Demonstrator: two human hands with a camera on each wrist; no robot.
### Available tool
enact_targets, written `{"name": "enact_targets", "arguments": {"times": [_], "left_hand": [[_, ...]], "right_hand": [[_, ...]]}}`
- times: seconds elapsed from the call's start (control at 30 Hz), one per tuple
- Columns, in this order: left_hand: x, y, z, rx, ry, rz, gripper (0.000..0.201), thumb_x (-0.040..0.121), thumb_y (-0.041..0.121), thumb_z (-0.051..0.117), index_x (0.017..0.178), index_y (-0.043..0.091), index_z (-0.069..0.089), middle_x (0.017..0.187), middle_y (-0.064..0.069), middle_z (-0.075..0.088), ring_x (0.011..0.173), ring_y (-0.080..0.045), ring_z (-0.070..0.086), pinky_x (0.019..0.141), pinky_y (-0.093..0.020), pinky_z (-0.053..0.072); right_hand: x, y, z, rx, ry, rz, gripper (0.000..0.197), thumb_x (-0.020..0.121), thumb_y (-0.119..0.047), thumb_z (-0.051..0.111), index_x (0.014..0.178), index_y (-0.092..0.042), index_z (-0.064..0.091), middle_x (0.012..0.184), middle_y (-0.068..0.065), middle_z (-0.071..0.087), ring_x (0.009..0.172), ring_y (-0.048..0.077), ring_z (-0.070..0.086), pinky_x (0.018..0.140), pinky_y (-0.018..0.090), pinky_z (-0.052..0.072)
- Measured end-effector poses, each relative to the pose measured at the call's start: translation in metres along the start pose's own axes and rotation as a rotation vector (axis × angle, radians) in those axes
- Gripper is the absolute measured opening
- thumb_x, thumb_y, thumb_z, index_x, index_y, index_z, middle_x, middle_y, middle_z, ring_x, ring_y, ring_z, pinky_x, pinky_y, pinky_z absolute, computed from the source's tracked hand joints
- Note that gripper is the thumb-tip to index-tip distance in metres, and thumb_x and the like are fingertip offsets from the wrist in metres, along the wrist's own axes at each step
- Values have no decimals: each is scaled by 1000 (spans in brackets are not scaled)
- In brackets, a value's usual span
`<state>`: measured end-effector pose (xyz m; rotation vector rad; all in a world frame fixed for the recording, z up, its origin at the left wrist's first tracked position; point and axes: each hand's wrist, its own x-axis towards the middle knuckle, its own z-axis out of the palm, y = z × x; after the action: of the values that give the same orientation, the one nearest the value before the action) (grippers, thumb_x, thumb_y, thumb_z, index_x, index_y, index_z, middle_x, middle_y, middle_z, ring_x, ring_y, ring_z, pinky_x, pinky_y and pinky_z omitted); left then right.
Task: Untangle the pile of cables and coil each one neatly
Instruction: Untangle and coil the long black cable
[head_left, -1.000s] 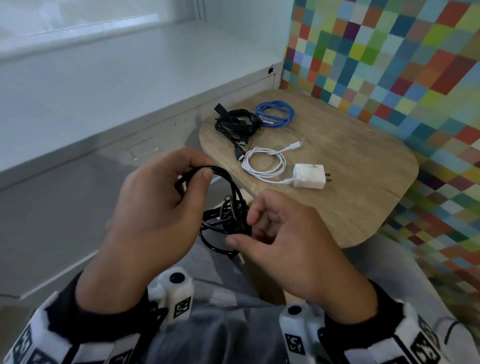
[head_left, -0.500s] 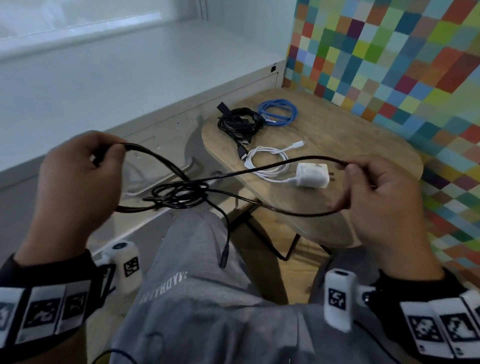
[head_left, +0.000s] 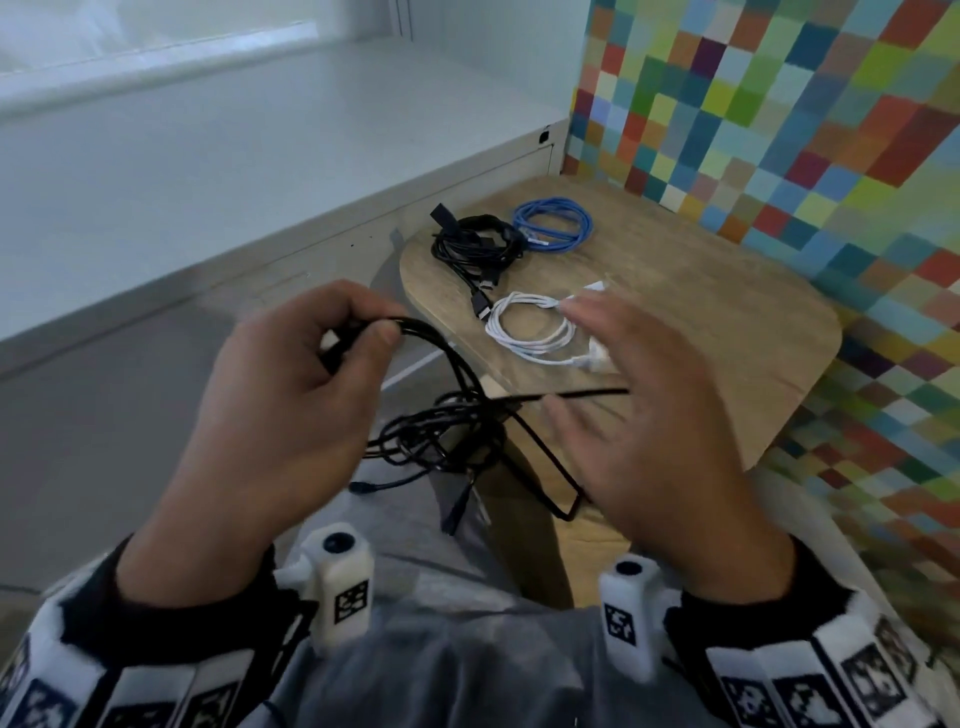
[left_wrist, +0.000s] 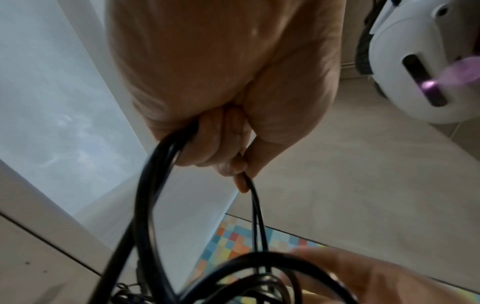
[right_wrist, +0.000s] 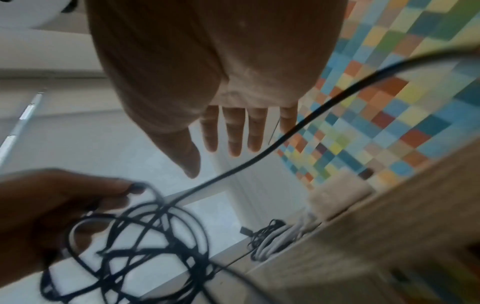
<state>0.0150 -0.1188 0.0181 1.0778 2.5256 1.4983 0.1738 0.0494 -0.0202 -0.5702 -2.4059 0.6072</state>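
Note:
My left hand grips several strands of a tangled black cable above my lap; the wrist view shows the black cable running through the curled fingers of the left hand. The knot hangs below, its plugs dangling over my grey trousers. My right hand hovers open and blurred beside the tangle, fingers straight; one loose strand crosses in front of the right hand untouched. On the wooden stool lie a coiled blue cable, a black cable bundle and a white cable with charger.
The small round-cornered stool stands against a multicoloured checkered wall. A long white cabinet runs along the left. The stool's black metal leg shows below the tangle. My knees in grey trousers are directly under both hands.
Half a second ago both hands stretched the black cable wide apart. Now the right hand has let go and opened, the left has moved back toward the middle, and the tangle hangs slack.

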Motion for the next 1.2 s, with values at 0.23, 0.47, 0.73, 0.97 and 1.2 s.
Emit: {"name": "enact_targets", "arguments": {"times": [0.23, 0.47, 0.73, 0.97, 1.2], "left_hand": [[-4, 7, 0, -22, -20, 15, 16, 94, 28, 61, 87, 37, 72, 80, 15, 68, 64, -11, 61, 58, -23, 44], [25, -42, -23, 85, 116, -94, 17, 98, 26, 61, 86, 35, 70, 78, 21, 69, 68, 3, 57, 71, -18, 45], [34, -67, -58, -123, 260, -230, 24, 87, 50, 56, 98, 36, 73, 66, 6, 60, 55, -15, 43, 67, -37, 38], [13, -20, -20, -181, 71, -45, 10, 97, 27, 65, 93, 31, 73, 66, 16, 61, 52, -1, 44, 58, -26, 34], [0, -3, 1, -200, -42, -17, 17, 98, 20, 64, 88, 30, 74, 64, 16, 61, 47, -2, 43, 50, -16, 33]], "right_hand": [[-5, -2, 5, 105, -77, -3, 11, 95, -38, 65, 97, -35, 76, 81, -16, 69, 75, 3, 62, 66, 34, 54], [3, 31, -32, 288, 239, 217, 10, 95, -26, 69, 90, -34, 73, 79, -30, 70, 74, -6, 63, 63, 5, 43], [3, 68, -35, 53, 239, 339, 17, 95, -15, 68, 106, -28, 69, 104, 0, 64, 88, 6, 60, 80, 18, 49], [3, 19, -13, -49, -58, 130, 68, 88, -27, 71, 148, -41, 43, 160, -8, 33, 150, 16, 28, 120, 44, 29], [-5, -6, 16, 94, -212, -70, 35, 90, -23, 71, 123, -34, 65, 101, -31, 58, 97, -6, 55, 90, 20, 47]]}}
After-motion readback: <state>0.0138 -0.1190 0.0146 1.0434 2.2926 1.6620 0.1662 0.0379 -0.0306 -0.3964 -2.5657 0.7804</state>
